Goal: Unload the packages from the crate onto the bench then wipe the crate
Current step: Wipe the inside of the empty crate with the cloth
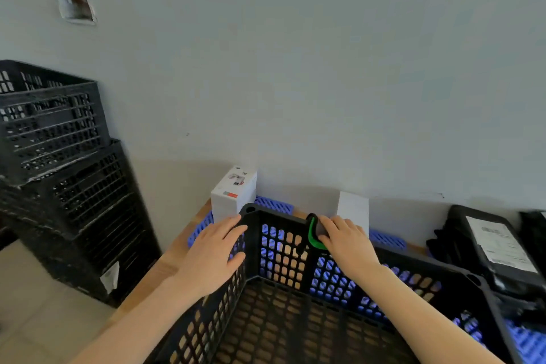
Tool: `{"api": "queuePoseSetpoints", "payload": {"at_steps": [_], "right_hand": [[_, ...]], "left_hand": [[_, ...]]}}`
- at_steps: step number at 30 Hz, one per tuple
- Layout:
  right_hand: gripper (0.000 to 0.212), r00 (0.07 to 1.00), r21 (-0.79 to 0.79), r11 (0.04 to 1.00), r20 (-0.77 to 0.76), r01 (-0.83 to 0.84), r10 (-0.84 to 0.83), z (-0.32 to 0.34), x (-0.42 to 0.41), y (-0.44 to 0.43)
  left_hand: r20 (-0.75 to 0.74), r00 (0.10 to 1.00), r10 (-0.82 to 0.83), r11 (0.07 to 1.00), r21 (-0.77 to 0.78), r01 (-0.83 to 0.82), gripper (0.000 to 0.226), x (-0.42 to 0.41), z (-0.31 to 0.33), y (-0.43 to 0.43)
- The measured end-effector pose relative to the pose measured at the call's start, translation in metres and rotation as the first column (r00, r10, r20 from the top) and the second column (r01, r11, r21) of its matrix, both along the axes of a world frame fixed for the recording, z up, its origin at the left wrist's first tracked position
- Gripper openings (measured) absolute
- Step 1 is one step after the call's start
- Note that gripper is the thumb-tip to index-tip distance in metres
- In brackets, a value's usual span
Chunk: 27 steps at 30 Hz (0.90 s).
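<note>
A black lattice crate (283, 322) stands on the wooden bench (153, 272); the part of its inside that shows holds nothing. My left hand (211, 254) grips the crate's left wall near the far corner, fingers outside and thumb over the rim. At the far rim my right hand (345, 241) holds a curved green and black object (313, 235); I cannot tell what it is. A white box (233, 195) stands behind the corner, a second white package (353, 210) leans on the wall, and a black package with a white label (496, 248) lies at the right.
Blue lattice trays (274, 204) lie under and behind the crate on the bench. A stack of black crates (59, 162) stands on the floor to the left. The wall runs close behind the bench. Tiled floor shows at the lower left.
</note>
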State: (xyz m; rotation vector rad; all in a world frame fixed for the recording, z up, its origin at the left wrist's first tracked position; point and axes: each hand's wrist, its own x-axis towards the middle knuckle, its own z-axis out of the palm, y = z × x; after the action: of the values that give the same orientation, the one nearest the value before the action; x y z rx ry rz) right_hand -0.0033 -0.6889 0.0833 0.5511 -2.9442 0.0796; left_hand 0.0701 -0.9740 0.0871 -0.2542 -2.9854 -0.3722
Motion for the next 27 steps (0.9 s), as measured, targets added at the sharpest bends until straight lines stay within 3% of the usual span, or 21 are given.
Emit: {"api": "queuePoseSetpoints", "payload": {"at_steps": [8,12,16,19,21,22,25,27], "right_hand": [[0.050,0.999,-0.083,0.996,0.019,-0.033,0.035,-0.003,-0.019,-0.105],[0.044,0.999,-0.071,0.997,0.033,-0.016,0.018,0.002,-0.029,-0.129],[0.029,0.993,-0.398,0.913,0.106,0.084,-0.045,0.019,-0.026,-0.108],[0.033,0.973,-0.525,0.846,-0.133,0.093,-0.190,0.028,-0.025,-0.078],[0.043,0.942,-0.447,0.890,-0.252,0.090,-0.222,0.029,-0.026,-0.062],[0.045,0.957,-0.384,0.917,-0.211,0.108,-0.201,0.029,-0.025,-0.059],[0.041,0.972,-0.113,0.980,0.186,0.166,-0.144,0.019,-0.018,-0.066],[0.045,0.974,0.013,0.991,0.183,0.135,-0.135,0.013,-0.014,-0.075]], "left_hand": [[0.026,0.991,-0.131,0.976,0.178,0.124,0.062,-0.026,-0.002,-0.038],[0.006,0.985,-0.170,0.962,0.220,0.165,0.061,-0.031,-0.004,-0.049],[-0.027,0.979,-0.204,0.950,0.235,0.204,0.057,-0.042,-0.002,-0.050],[-0.049,0.975,-0.217,0.945,0.240,0.223,0.055,-0.051,-0.002,-0.045],[-0.045,0.975,-0.218,0.940,0.259,0.222,0.055,-0.055,-0.001,-0.040],[-0.039,0.975,-0.219,0.937,0.269,0.222,0.056,-0.057,0.000,-0.037],[-0.001,0.971,-0.237,0.944,0.235,0.231,0.063,-0.060,-0.003,-0.033],[0.035,0.968,-0.247,0.950,0.207,0.235,0.066,-0.061,-0.006,-0.033]]}}
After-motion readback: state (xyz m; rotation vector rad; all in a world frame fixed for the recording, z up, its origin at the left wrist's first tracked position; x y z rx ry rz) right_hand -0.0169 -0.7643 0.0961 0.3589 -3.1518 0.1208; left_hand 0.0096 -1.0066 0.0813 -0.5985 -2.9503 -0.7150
